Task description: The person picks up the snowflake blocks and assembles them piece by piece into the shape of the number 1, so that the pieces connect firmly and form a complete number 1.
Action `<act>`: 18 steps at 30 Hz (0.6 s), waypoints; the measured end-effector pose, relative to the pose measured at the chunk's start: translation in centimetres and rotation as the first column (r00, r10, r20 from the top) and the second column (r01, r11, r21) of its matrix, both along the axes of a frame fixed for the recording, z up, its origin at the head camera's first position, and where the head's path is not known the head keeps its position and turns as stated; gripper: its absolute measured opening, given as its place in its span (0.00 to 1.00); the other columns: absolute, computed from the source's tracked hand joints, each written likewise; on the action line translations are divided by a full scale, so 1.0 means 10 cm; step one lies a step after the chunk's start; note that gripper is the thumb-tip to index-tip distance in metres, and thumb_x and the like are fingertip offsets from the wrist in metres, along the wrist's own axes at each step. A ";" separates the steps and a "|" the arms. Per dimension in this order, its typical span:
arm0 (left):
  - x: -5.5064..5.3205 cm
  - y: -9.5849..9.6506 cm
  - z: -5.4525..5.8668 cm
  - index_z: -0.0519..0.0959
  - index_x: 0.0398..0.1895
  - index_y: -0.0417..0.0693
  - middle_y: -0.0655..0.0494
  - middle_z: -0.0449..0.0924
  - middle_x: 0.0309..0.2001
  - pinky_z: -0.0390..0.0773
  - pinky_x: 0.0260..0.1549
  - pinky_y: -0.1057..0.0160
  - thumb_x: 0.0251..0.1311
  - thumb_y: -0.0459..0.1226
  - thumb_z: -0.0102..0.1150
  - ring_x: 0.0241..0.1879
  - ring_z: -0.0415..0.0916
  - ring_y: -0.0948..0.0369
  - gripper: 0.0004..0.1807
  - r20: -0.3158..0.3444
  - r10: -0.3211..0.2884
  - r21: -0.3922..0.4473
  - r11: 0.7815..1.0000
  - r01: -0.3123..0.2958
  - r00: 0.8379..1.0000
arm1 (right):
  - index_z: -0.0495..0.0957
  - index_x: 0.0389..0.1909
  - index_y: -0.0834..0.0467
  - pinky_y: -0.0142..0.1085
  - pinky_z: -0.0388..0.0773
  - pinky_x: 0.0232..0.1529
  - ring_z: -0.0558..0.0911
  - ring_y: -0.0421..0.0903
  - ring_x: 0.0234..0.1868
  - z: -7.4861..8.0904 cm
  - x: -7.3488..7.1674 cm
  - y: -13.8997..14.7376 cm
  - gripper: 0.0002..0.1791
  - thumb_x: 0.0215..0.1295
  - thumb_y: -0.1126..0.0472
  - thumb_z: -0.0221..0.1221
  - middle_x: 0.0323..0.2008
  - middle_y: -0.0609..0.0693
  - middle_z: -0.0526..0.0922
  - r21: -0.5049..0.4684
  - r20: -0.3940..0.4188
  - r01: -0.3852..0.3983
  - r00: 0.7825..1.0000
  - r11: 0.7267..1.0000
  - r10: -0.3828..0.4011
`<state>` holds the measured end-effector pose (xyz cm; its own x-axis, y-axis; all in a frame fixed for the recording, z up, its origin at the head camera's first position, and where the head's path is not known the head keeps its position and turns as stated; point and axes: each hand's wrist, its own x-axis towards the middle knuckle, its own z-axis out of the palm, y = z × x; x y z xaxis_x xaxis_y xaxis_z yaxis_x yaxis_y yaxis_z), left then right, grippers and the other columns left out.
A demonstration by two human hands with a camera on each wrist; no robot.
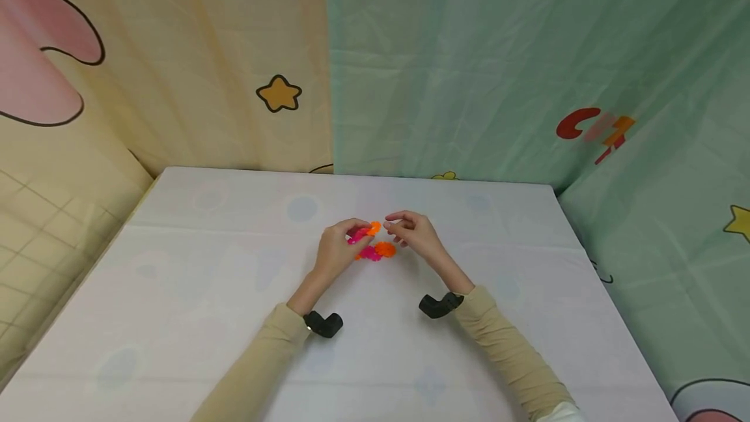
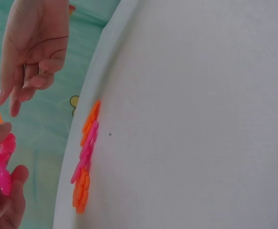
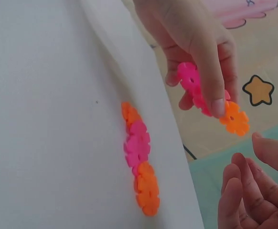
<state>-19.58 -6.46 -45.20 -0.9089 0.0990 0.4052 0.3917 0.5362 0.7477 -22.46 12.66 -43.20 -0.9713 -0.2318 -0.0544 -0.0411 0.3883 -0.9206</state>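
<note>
My left hand [image 1: 336, 247] pinches a short joined row of flower-shaped plastic discs above the table. Pink discs [image 3: 188, 78] lie within its grip, and an orange disc [image 3: 236, 120] sticks out past the thumb toward the right. My right hand [image 1: 417, 234] holds nothing; its fingers are loosely bent, with the tips a small gap away from that orange disc. Below the hands, a second cluster of discs lies on the table, with a pink part [image 3: 137, 147] between an orange part [image 3: 148, 193] and another orange part [image 3: 130, 114].
A white cloth with faint spots covers the table [image 1: 193, 318]. Behind the table's far edge hang a beige curtain [image 1: 205, 51] and a green curtain [image 1: 457, 70]. Each wrist wears a black camera mount, one on the left [image 1: 324, 324] and one on the right [image 1: 441, 305].
</note>
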 end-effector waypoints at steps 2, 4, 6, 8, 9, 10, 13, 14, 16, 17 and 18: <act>0.01 -0.02 0.00 0.84 0.42 0.45 0.51 0.86 0.36 0.82 0.35 0.62 0.53 0.37 0.70 0.34 0.79 0.57 0.13 0.018 0.023 -0.016 1.000 -0.023 1.000 | 0.77 0.53 0.62 0.32 0.80 0.32 0.82 0.58 0.35 -0.03 -0.01 0.02 0.20 0.65 0.53 0.60 0.40 0.63 0.84 0.024 0.004 0.007 1.000 1.000 -0.007; 0.01 -0.04 -0.01 0.84 0.43 0.47 0.51 0.86 0.35 0.80 0.32 0.65 0.53 0.38 0.69 0.33 0.78 0.57 0.13 0.041 0.042 -0.031 0.999 -0.041 0.998 | 0.77 0.53 0.61 0.32 0.80 0.32 0.81 0.57 0.34 -0.05 0.00 0.04 0.21 0.64 0.53 0.62 0.39 0.63 0.83 0.052 0.007 0.012 1.000 0.999 -0.012; 0.01 -0.07 -0.01 0.84 0.44 0.49 0.52 0.85 0.34 0.78 0.29 0.68 0.54 0.39 0.69 0.32 0.77 0.58 0.14 0.058 0.054 -0.039 0.998 -0.052 0.997 | 0.77 0.53 0.61 0.33 0.80 0.31 0.80 0.55 0.32 -0.08 0.00 0.06 0.22 0.62 0.53 0.63 0.38 0.61 0.83 0.085 0.006 0.015 1.000 0.996 -0.016; 0.01 -0.09 -0.01 0.84 0.45 0.50 0.53 0.84 0.33 0.75 0.26 0.70 0.54 0.39 0.69 0.31 0.76 0.58 0.14 0.069 0.057 -0.038 0.998 -0.054 0.996 | 0.77 0.52 0.61 0.33 0.80 0.30 0.80 0.52 0.31 -0.11 0.00 0.08 0.21 0.61 0.55 0.64 0.38 0.58 0.83 0.119 0.004 0.014 1.000 0.993 -0.014; 0.01 -0.11 -0.02 0.84 0.45 0.50 0.53 0.84 0.32 0.73 0.24 0.71 0.54 0.39 0.69 0.31 0.75 0.59 0.14 0.072 0.058 -0.039 0.998 -0.056 0.996 | 0.77 0.52 0.61 0.33 0.80 0.30 0.79 0.51 0.31 -0.13 0.00 0.09 0.21 0.61 0.56 0.65 0.38 0.58 0.82 0.132 0.006 0.010 1.000 0.991 -0.011; 0.01 -0.12 -0.02 0.84 0.45 0.50 0.53 0.84 0.32 0.72 0.23 0.72 0.54 0.39 0.69 0.31 0.75 0.59 0.14 0.076 0.060 -0.040 0.998 -0.057 0.995 | 0.78 0.52 0.61 0.33 0.79 0.29 0.79 0.50 0.30 -0.14 0.01 0.10 0.20 0.61 0.57 0.65 0.38 0.57 0.82 0.145 0.009 0.007 1.000 0.989 -0.009; 0.01 -0.14 -0.03 0.84 0.45 0.50 0.53 0.83 0.30 0.71 0.21 0.72 0.55 0.39 0.68 0.30 0.75 0.59 0.13 0.082 0.063 -0.046 0.997 -0.059 0.995 | 0.78 0.51 0.60 0.32 0.78 0.29 0.79 0.47 0.31 -0.19 0.00 0.13 0.19 0.60 0.60 0.65 0.39 0.56 0.82 0.182 0.018 -0.007 1.000 0.983 0.004; 0.00 -0.15 -0.04 0.84 0.45 0.50 0.53 0.83 0.30 0.70 0.21 0.72 0.55 0.39 0.68 0.30 0.74 0.59 0.13 0.085 0.065 -0.051 0.997 -0.061 0.994 | 0.78 0.51 0.60 0.32 0.78 0.29 0.80 0.46 0.31 -0.20 0.00 0.14 0.19 0.60 0.60 0.64 0.40 0.56 0.82 0.195 0.016 -0.014 1.000 0.981 0.011; 0.00 -0.16 -0.04 0.84 0.44 0.49 0.53 0.82 0.29 0.70 0.20 0.72 0.56 0.40 0.67 0.29 0.74 0.59 0.13 0.092 0.071 -0.061 0.996 -0.066 0.993 | 0.78 0.51 0.60 0.31 0.77 0.30 0.79 0.45 0.31 -0.22 0.00 0.14 0.18 0.59 0.61 0.64 0.40 0.56 0.82 0.219 0.014 -0.021 1.000 0.976 0.018; 0.00 -0.16 -0.04 0.84 0.44 0.49 0.52 0.82 0.29 0.70 0.20 0.72 0.56 0.40 0.67 0.28 0.74 0.59 0.13 0.093 0.073 -0.065 0.996 -0.067 0.993 | 0.79 0.50 0.59 0.31 0.76 0.30 0.79 0.45 0.31 -0.22 0.00 0.14 0.18 0.59 0.61 0.65 0.40 0.56 0.82 0.232 0.012 -0.022 1.000 0.973 0.020; 0.00 -0.16 -0.04 0.84 0.44 0.49 0.52 0.82 0.28 0.69 0.19 0.72 0.56 0.40 0.67 0.28 0.73 0.59 0.13 0.096 0.075 -0.069 0.995 -0.069 0.993 | 0.79 0.50 0.59 0.30 0.76 0.31 0.79 0.44 0.31 -0.23 0.00 0.14 0.17 0.59 0.61 0.65 0.41 0.56 0.83 0.246 0.009 -0.024 1.000 0.969 0.022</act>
